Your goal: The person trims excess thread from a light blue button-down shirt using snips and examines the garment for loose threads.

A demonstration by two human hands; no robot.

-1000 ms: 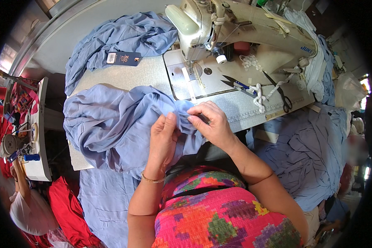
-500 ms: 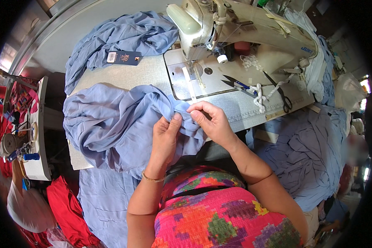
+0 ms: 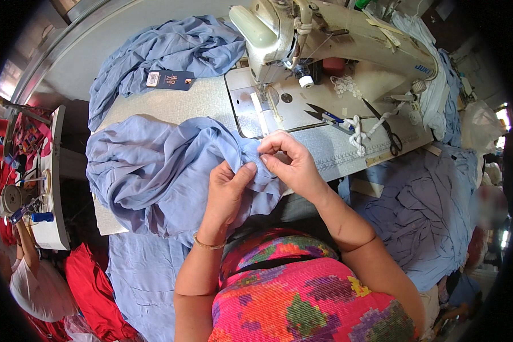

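Note:
A light blue garment (image 3: 154, 159) lies bunched on the sewing table in front of me, its near part hanging over the edge. My left hand (image 3: 229, 187) is closed on its right end, thumb on top and the other fingers hidden beneath the cloth. Close beside it, my right hand (image 3: 288, 159) pinches the same cloth between thumb and forefinger. Just beyond my hands is the sewing machine (image 3: 347, 34), with a narrow white strip (image 3: 259, 111) lying near its needle and pointing toward my right hand.
Another blue garment (image 3: 165, 48) with a dark tag (image 3: 175, 80) lies at the back left. Thread snips (image 3: 328, 117), black scissors (image 3: 394, 141) and a knotted white cord (image 3: 357, 137) rest right of my hands. Blue cloth (image 3: 416, 211) is heaped at right. A co-worker (image 3: 40, 288) sits at far left.
My left thumb has shifted slightly right along the cloth, and my right fingers have curled in closer to it. At far left, the co-worker's arm has moved.

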